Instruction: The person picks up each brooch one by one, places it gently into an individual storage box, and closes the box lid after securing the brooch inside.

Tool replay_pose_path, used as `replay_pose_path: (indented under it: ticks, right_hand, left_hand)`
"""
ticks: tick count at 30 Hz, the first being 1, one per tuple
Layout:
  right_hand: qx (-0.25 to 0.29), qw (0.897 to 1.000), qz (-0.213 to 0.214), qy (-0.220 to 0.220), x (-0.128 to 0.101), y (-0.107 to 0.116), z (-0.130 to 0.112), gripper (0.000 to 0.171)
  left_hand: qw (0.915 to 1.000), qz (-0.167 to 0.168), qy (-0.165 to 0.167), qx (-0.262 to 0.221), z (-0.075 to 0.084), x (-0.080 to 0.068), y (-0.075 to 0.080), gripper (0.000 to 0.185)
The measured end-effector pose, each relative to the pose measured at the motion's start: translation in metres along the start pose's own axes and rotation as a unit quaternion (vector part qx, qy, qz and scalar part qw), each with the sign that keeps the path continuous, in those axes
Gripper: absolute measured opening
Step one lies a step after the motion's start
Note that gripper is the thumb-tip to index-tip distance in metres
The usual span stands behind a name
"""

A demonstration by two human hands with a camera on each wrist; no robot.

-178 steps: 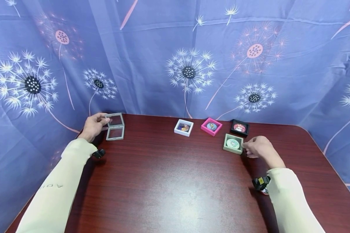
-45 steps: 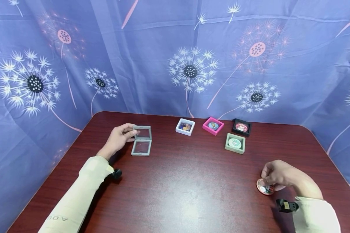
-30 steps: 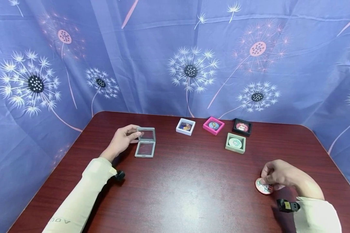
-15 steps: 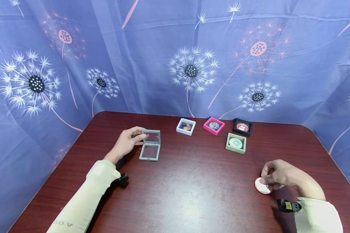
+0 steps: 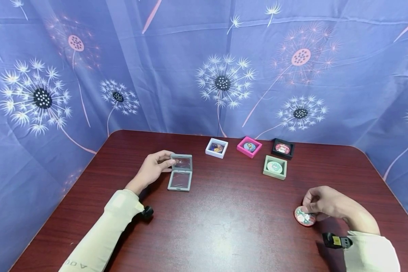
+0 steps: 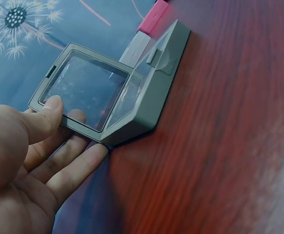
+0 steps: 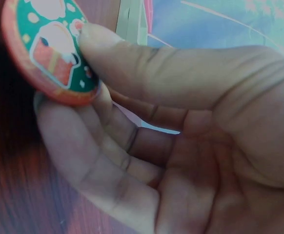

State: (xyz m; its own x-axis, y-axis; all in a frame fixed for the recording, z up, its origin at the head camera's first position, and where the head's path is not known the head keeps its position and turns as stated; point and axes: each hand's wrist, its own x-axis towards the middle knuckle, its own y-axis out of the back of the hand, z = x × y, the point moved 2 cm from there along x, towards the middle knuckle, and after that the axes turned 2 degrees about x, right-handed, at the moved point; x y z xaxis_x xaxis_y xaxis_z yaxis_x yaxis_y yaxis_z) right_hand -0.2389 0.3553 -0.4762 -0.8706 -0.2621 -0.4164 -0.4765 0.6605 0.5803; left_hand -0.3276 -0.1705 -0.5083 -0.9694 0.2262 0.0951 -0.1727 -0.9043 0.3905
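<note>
My left hand (image 5: 152, 168) holds a grey hinged display case (image 5: 180, 180) that stands unfolded, with clear film panes in both halves. In the left wrist view, the thumb lies on the front of the lid rim (image 6: 69, 126) and fingers are behind it; the other half (image 6: 152, 105) touches the table. My right hand (image 5: 329, 204) pinches a round badge (image 5: 304, 216) at the table's right side. The right wrist view shows the badge (image 7: 51, 53) tilted, with a red rim and a green centre, the thumb on its face and fingers behind it.
Along the back of the dark red table (image 5: 190, 234) sit a white case (image 5: 210, 152), a pink case (image 5: 242, 150) and a black case (image 5: 276, 153), each with a picture inside. A pale green case (image 5: 273, 175) lies before the black one. Blue dandelion cloth (image 5: 176, 75) hangs behind.
My left hand has brought the grey case rightward and nearer from the far left corner. My right hand has left the pale green case, taken hold of the badge and shifted it slightly left.
</note>
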Motion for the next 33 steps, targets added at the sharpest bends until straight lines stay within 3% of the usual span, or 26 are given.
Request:
replay_pose_path:
  ticks: [33]
  right_hand:
    - [0.057,0.995,-0.03,0.076,0.0,0.001,-0.011,0.008]
  left_hand:
    - [0.9988,-0.024,-0.025,-0.036,0.009,-0.006,-0.034,0.027]
